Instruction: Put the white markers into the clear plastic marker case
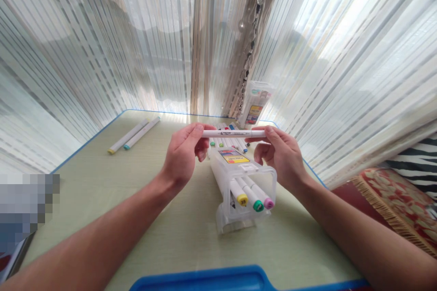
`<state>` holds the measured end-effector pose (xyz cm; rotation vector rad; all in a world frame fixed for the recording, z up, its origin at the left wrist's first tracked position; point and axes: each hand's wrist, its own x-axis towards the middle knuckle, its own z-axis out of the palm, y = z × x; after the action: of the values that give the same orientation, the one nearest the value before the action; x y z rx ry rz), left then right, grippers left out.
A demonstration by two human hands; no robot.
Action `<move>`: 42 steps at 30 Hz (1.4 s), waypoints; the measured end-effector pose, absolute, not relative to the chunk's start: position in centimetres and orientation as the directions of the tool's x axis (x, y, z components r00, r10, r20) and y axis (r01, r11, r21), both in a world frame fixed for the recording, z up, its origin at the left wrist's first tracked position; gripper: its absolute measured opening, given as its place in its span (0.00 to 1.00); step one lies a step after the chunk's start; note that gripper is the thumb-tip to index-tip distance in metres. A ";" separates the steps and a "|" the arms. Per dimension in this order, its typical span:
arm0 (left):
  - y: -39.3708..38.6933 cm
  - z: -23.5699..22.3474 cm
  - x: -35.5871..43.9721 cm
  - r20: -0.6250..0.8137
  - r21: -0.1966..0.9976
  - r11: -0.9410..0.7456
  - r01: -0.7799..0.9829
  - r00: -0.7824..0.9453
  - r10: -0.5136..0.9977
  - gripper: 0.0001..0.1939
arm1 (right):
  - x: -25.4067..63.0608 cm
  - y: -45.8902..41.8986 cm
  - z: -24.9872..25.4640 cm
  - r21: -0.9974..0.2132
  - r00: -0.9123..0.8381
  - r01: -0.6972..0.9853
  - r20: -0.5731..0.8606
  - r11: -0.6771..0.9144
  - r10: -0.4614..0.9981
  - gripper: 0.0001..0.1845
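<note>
A white marker [232, 133] is held level between my two hands, with small dark print along its barrel. My left hand [186, 150] pinches one end and my right hand [282, 152] pinches the other. Just below it, a clear plastic marker case [218, 168] lies on its side, its open mouth facing me. Inside are a yellow-ended marker [241, 198], a green-ended marker [256, 203] and a pink-ended marker [268, 202]. Behind the held marker, several loose markers [221, 142] lie in a group, partly hidden.
Two markers [133, 136] rest at the left of the pale green table [102, 186]. A second clear case [253, 104] stands upright at the back. Striped curtains [153, 45] hang behind. A blue tray-like edge [201, 279] is at the front, and patterned fabric [392, 195] lies right.
</note>
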<state>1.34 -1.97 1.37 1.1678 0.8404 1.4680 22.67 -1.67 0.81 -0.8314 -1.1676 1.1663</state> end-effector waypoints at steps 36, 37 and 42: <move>-2.1 1.6 1.5 0.220 0.927 -0.211 -0.310 -0.007 0.975 0.10 | 22.5 -1.7 1.0 -0.950 -0.014 -0.207 0.242 0.234 0.970 0.16; -2.1 1.6 1.5 0.220 0.927 -0.211 -0.310 -0.006 0.975 0.10 | 22.5 -1.7 1.0 -0.949 -0.015 -0.210 0.243 0.235 0.970 0.16; -2.1 1.4 1.4 0.224 0.928 -0.214 -0.304 -0.002 0.975 0.11 | 22.6 -1.7 0.8 -0.948 -0.028 -0.211 0.250 0.239 0.968 0.17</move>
<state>1.36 -2.14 1.39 1.1467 0.8399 1.4744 22.62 -1.70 0.80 -0.8510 -1.2017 1.1545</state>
